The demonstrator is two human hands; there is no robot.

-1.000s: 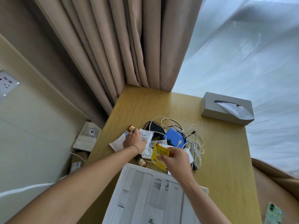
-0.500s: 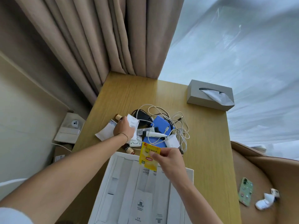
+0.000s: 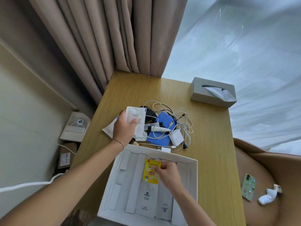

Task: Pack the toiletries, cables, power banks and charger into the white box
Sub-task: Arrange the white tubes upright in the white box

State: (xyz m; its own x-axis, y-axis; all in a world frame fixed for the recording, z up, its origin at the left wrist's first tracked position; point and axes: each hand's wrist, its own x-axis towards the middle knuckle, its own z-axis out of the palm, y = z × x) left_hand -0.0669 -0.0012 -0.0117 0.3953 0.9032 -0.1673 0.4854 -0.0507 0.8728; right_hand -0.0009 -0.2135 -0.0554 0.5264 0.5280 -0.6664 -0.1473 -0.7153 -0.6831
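Head view shows both hands working at once, so that one packet goes in while the next is picked up. The right hand (image 3: 166, 172) pinches a yellow packet (image 3: 150, 172) between thumb and fingertips and holds it low inside the white box (image 3: 193, 176), near its far wall; I judge it is about to be laid flat there. The left hand (image 3: 124, 128) holds a white sachet (image 3: 136, 117), thumb on its front and fingers curled behind, lifted a little above the pile.

The pile lies on the wooden table (image 3: 208, 157) just beyond the far edge of the box: a blue power bank (image 3: 161, 128), a white charger (image 3: 176, 138), a white tube (image 3: 158, 128) and tangled cables (image 3: 184, 126). A small white plug (image 3: 166, 150) touches the box rim. Something dark lies under the left wrist, perhaps a small bottle; it is too hidden to tell.

Inside the box there are cardboard dividers on the left, so the open flat room is in the middle and right. A grey tissue box (image 3: 211, 92) stands well apart at the far right corner, and the table on the right of the pile is bare for moving.
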